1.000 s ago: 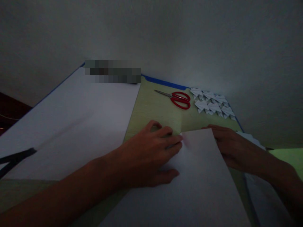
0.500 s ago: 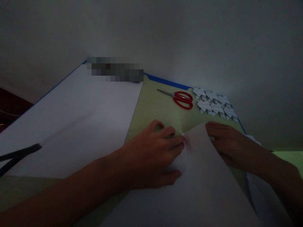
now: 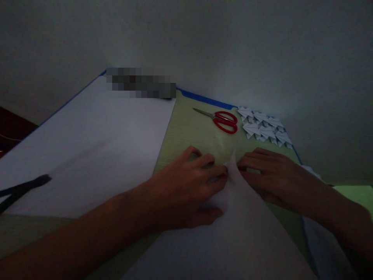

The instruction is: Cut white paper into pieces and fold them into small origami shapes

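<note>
While its far tip curls upward, the sheet (image 3: 247,241) lies across the near part of the table (image 3: 189,132). The left hand (image 3: 189,190) rests on it, fingers bent toward that tip, thumb set well apart from them. The right hand (image 3: 271,175) is at the curled edge; its fingertips are partly hidden, so I cannot tell whether they pinch the paper.

A stray crease seems the likeliest fault: should the left fingers slip, the sheet could twist, and too hard a push from the right could buckle the tip. Dim light might mask a crooked edge. Beyond lie the scissors (image 3: 225,121), apart from both hands, then folded pieces (image 3: 266,132), which a wide right-hand sweep could disturb. Leftward lies a white panel (image 3: 116,132).
</note>
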The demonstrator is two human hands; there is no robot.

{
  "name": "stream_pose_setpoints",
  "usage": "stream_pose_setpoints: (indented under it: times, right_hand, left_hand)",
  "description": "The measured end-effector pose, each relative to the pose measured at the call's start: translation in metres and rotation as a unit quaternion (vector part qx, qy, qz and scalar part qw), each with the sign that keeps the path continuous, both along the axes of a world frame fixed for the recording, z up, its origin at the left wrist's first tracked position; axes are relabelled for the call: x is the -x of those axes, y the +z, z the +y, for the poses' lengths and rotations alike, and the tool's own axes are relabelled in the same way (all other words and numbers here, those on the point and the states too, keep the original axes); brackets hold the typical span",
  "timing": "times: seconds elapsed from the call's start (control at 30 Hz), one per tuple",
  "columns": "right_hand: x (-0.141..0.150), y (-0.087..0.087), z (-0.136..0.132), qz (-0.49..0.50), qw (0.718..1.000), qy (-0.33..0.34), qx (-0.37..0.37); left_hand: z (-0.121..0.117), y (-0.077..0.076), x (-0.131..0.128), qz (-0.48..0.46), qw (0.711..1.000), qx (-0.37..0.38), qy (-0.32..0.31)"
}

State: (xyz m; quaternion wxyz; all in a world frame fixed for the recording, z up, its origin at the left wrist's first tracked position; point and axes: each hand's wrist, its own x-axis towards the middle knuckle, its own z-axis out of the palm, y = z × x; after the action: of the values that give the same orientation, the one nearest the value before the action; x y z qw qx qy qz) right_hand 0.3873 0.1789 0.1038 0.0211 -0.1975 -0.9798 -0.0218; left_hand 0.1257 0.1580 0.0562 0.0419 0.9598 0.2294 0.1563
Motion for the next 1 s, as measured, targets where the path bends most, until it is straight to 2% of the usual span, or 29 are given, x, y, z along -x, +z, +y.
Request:
stream_pose_setpoints:
  times: [0.17,0.3,0.4,0.6,1.0]
  right_hand:
    - [-0.012,-0.003,-0.005,0.033,0.999,-0.016,0.039]
    - [-0.013,-0.001,-0.011,0.057,0.998,-0.017,0.033]
    - [-0.012,-0.001,-0.014,0.05,0.998,-0.023,0.031]
    - [-0.017,-0.008,-0.013,0.046,0.995,-0.038,0.076]
    - [-0.013,-0.008,-0.004,0.035,0.997,-0.024,0.06]
  left_hand:
    - [0.0,-0.001,0.001,-0.011,1.0,0.001,-0.005]
    - [0.0,0.0,0.001,-0.008,1.0,-0.002,-0.004]
    - [0.0,0.0,0.0,-0.017,1.0,-0.007,-0.001]
    - [-0.001,0.0,0.0,-0.023,1.0,-0.015,0.0]
    - [-0.003,0.0,-0.002,-0.02,1.0,-0.01,0.006]
